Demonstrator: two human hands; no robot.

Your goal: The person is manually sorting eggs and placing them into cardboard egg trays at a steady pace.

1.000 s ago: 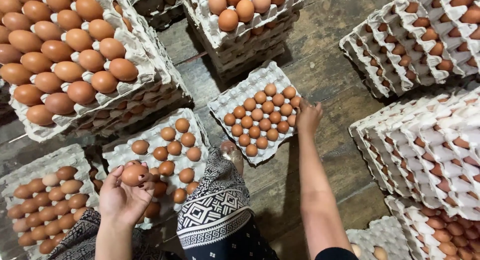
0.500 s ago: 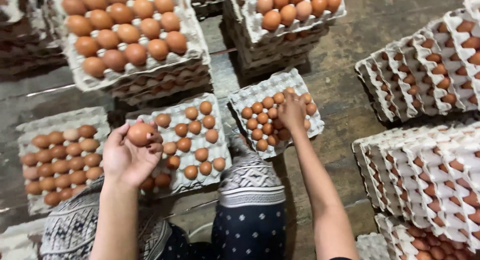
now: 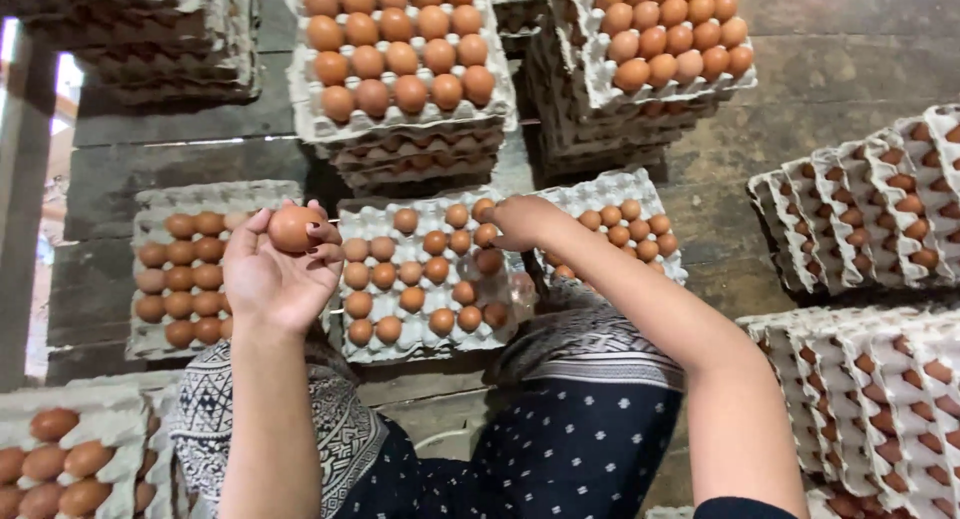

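- Left hand (image 3: 275,274) was raised palm-up, fingers curled round a brown egg (image 3: 293,228), left of the middle egg tray (image 3: 400,341).
- Right hand (image 3: 525,222), earlier over the right tray, had shifted to the middle tray's top-right corner, fingers bent down; grip unclear.

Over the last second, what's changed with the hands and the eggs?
The right hand has moved left, from the right-hand tray of small eggs over to the top right corner of the middle tray. Whether it carries an egg cannot be seen. The left hand has kept hold of the same brown egg, raised above the trays. The trays and the stacks behind them have stayed put.
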